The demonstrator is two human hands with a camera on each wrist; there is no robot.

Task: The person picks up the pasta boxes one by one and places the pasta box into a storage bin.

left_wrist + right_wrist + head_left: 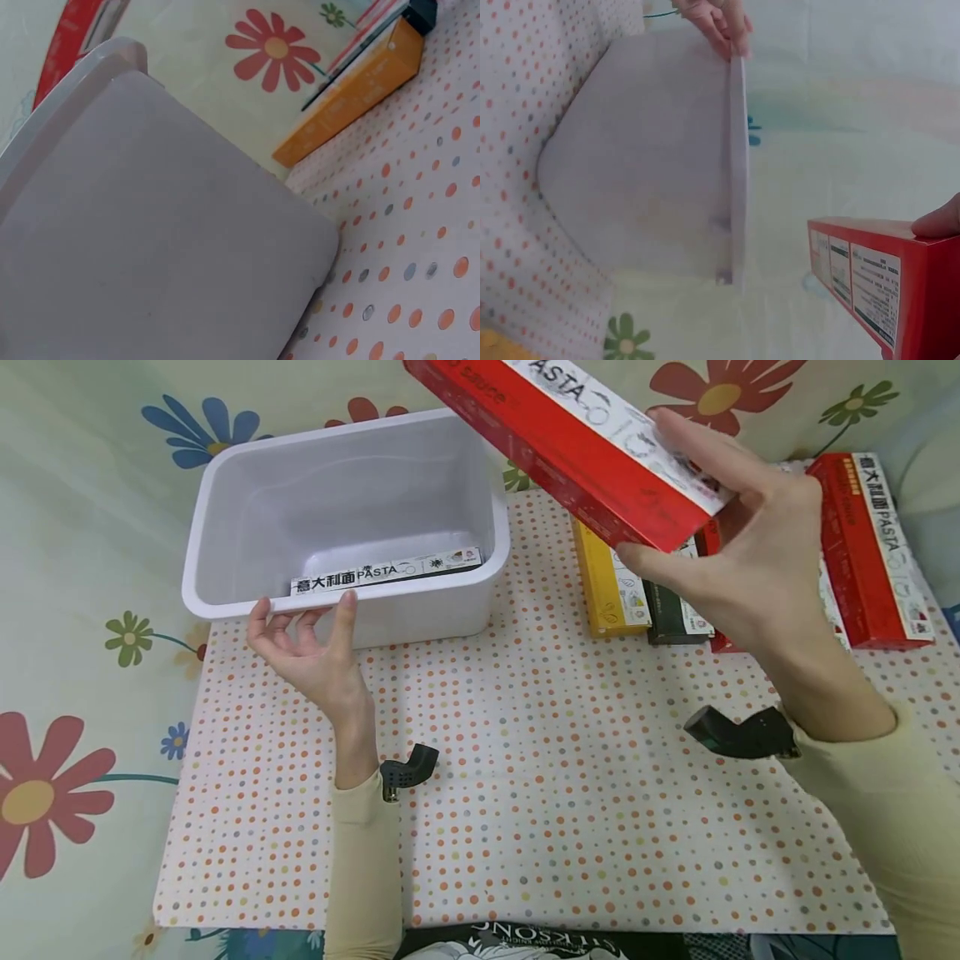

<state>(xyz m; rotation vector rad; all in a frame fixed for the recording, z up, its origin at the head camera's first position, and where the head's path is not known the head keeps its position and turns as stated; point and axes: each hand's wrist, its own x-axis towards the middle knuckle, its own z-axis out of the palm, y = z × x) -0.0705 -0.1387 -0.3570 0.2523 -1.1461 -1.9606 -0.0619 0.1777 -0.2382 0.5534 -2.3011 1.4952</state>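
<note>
My right hand (757, 535) grips a red pasta box (570, 452) by its near end, thumb on one side and fingers on the other. The box is tilted in the air, right of and above the white plastic bin (420, 618). In the right wrist view the red box (877, 277) shows a printed label side. My left hand (315, 656) pinches the bin's near rim; the right wrist view also shows this hand (724, 22) on the rim. Inside the bin, along its near wall, lies another pasta box (390, 570), mostly hidden by the rim.
On the right of the dotted tablecloth (525, 793) lie a yellow box (600, 589), a dark box (667, 614) and red pasta boxes, one (862, 552) at the far right. A flowered cloth (75, 568) hangs behind and left of the table.
</note>
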